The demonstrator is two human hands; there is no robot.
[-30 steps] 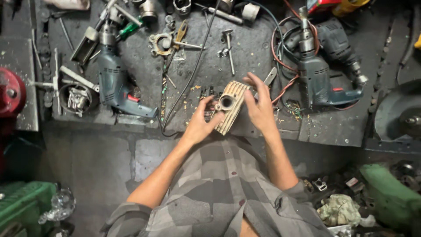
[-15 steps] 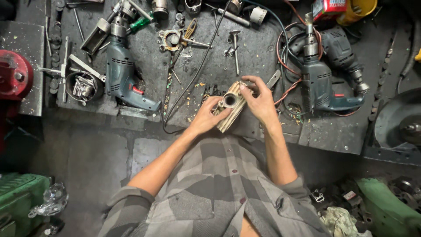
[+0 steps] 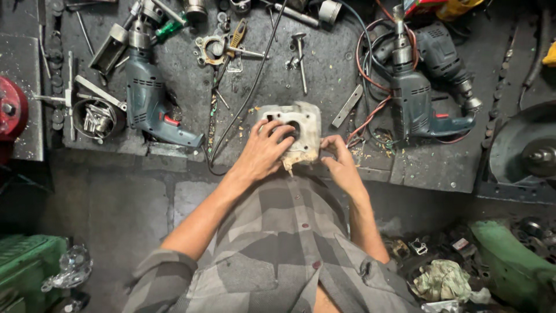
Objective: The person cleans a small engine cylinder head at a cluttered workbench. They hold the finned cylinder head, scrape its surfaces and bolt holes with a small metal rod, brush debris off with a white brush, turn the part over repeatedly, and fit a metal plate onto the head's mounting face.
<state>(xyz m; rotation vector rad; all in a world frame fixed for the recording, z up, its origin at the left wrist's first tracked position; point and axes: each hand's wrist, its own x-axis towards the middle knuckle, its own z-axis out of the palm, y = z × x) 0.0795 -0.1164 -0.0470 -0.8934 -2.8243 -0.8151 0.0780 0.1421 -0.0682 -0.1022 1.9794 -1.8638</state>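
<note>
I see a pale, grimy metal engine casting [image 3: 298, 130] with a round bore lying flat-faced at the near edge of the dark workbench [image 3: 324, 69], about the centre of my view; my left hand [image 3: 263, 152] lies over its left half, fingers curled into and around the bore, gripping it; my right hand [image 3: 341, 164] pinches the lower right corner of the casting, thumb and fingers closed on the edge; both forearms come up from six o'clock out of a grey checked shirt [image 3: 278, 243].

At two o'clock from the casting a flat grey metal strip [image 3: 347, 106] lies slanted on the bench; further out at three o'clock rests a blue-grey electric drill [image 3: 414, 98], chuck pointing to twelve, with red and black cable [image 3: 370, 64] looped beside it; at twelve o'clock a long engine valve [image 3: 300, 61] lies upright in the view; a black cord [image 3: 249, 95] runs from twelve down past the casting's left side; at nine o'clock lies a second blue-grey drill [image 3: 147, 98], and beyond it a round tin of small parts [image 3: 95, 119]; at four o'clock, below the bench, a crumpled rag [image 3: 443, 281] sits on the floor beside a green machine body [image 3: 509, 261].
</note>
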